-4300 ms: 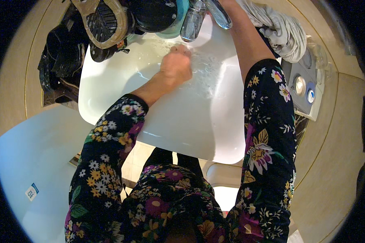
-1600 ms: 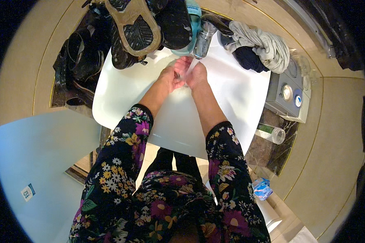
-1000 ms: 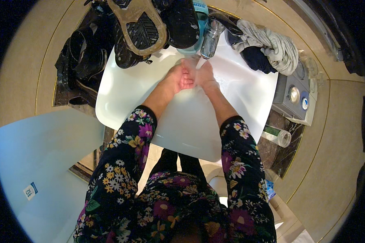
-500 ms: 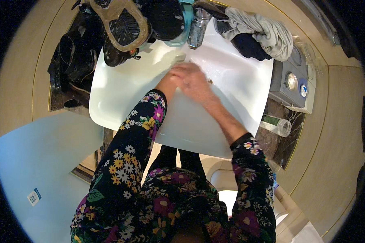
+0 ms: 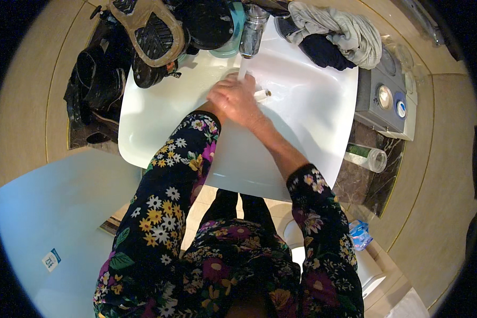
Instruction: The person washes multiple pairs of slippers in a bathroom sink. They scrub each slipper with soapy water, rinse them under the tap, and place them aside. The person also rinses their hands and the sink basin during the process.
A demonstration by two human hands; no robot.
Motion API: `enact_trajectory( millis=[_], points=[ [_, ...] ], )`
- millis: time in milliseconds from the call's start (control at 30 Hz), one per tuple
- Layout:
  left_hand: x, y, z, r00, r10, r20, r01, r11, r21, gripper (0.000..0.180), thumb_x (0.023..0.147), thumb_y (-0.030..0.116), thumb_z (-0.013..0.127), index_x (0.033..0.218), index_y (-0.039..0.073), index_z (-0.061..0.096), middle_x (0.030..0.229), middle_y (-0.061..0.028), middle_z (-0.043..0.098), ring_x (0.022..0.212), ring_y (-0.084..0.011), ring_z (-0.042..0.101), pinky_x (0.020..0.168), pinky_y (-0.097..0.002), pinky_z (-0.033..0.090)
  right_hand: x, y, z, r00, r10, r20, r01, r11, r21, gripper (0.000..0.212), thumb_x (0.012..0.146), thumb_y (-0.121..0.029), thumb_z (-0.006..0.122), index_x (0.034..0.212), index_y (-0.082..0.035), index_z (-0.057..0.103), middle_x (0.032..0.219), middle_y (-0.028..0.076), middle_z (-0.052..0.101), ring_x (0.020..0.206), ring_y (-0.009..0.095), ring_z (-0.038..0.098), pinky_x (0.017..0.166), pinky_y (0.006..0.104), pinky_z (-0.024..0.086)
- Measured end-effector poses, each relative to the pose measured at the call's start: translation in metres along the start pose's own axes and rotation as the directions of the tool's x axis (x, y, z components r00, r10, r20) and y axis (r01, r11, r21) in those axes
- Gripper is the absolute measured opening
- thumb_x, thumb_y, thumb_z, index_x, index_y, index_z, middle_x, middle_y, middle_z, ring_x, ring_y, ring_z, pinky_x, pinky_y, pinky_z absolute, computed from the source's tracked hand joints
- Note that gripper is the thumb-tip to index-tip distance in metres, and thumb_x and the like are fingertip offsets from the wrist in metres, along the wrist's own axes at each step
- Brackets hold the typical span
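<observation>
Over the white basin [image 5: 159,122], my two hands meet beneath the metal tap [image 5: 253,34], where a stream of water [image 5: 243,69] falls. My right hand [image 5: 234,100] lies across my left hand and wrist, its fingers curled round them. Only a blurred part of my left hand [image 5: 227,79] shows; its fingers are mostly hidden. Beside my right fingers, a small white piece with a brownish end [image 5: 262,95] appears in the basin; its kind cannot be made out. Dark floral sleeves cover both arms down to the forearms.
Dark shoes [image 5: 156,40] crowd the back left, near a teal container [image 5: 232,45]. Grey cloth [image 5: 350,37] and dark cloth [image 5: 323,52] drape the back right rim. A grey box [image 5: 379,100] and a clear jar [image 5: 373,159] stand right of the basin.
My hands have shifted slightly left, with the right hand now farther over the left wrist. The water stream and the white piece show more clearly. The view has moved a little.
</observation>
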State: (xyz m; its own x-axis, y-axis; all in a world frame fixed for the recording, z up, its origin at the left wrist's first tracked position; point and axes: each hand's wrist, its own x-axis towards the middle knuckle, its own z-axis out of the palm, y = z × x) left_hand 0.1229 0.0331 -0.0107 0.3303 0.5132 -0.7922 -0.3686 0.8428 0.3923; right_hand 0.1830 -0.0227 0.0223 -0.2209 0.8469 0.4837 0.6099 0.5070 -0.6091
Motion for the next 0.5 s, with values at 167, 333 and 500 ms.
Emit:
enact_trajectory(
  millis=[167, 333, 500],
  points=[
    [0.000, -0.003, 0.000, 1.000, 0.004, -0.006, -0.005, 0.997, -0.075, 0.033, 0.086, 0.037, 0.042, 0.090, 0.006, 0.054, 0.079, -0.0128, 0.055, 0.067, -0.0278, 0.055, 0.054, -0.0422, 0.048, 0.009, 0.022, 0.004, 0.963, 0.250, 0.102, -0.262, 0.954, 0.142, 0.013, 0.073, -0.020, 0.053, 0.068, -0.015, 0.064, 0.069, 0.002, 0.061, 0.069, 0.022, 0.059, 0.068, 0.0446, 0.039],
    [-0.010, -0.001, -0.010, 1.000, 0.001, -0.010, -0.003, 0.982, -0.187, 0.035, 0.086, 0.039, 0.042, 0.091, 0.007, 0.054, 0.079, -0.0125, 0.054, 0.067, -0.0277, 0.054, 0.054, -0.0423, 0.047, -0.002, -0.016, 0.000, 0.989, 0.026, -0.149, -0.011, 0.994, 0.105, 0.012, 0.077, -0.017, 0.056, 0.082, -0.010, 0.065, 0.089, 0.010, 0.062, 0.080, 0.024, 0.059, 0.073, 0.0422, 0.044],
    [-0.004, -0.004, 0.007, 0.998, -0.017, 0.063, 0.044, 0.892, -0.451, 0.036, 0.086, 0.040, 0.041, 0.092, 0.007, 0.053, 0.079, -0.0122, 0.053, 0.067, -0.0275, 0.053, 0.054, -0.0425, 0.046, 0.010, 0.038, 0.028, 0.970, 0.236, 0.064, -0.214, 0.945, -0.246, 0.012, 0.075, -0.019, 0.052, 0.079, -0.015, 0.062, 0.078, 0.002, 0.060, 0.082, 0.021, 0.057, 0.068, 0.0371, 0.046]
  ],
)
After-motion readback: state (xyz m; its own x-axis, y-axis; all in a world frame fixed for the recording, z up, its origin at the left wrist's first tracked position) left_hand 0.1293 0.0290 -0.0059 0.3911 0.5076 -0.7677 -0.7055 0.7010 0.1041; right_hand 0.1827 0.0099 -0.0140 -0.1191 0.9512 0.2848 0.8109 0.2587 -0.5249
